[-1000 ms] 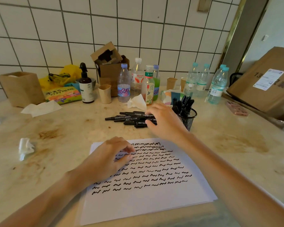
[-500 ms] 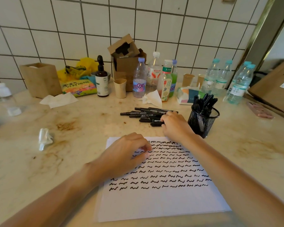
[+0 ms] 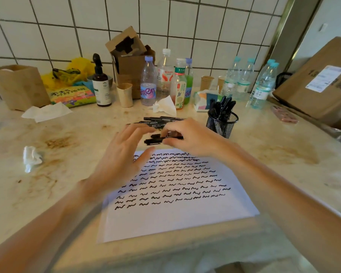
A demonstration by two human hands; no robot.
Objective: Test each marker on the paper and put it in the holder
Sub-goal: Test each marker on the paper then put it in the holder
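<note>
In the head view, a sheet of paper [image 3: 177, 194] covered with rows of black squiggles is seen lying flat on the stained desk [image 3: 47, 174], and everything else is placed in relation to it. Just beyond its far edge, a black marker [image 3: 156, 139] is gripped by the right hand [image 3: 189, 137], whose fingers are closed around one end so that the marker lies roughly level above the desk. The left hand [image 3: 124, 154] is held over the paper's far left corner with its fingers spread and its fingertips near the free end of the marker; whether they touch it cannot be told. Farther beyond the paper, a loose pile of markers [image 3: 158, 121] is laid on the desk, partly hidden by the hands. Beyond the paper's far right corner, a black mesh holder [image 3: 221, 124] is stood upright with several markers in it. A crumpled tissue [image 3: 31, 157] is seen well to the left of the paper, and plastic bottles [image 3: 165, 79] are lined up far behind it by the tiled wall.
</note>
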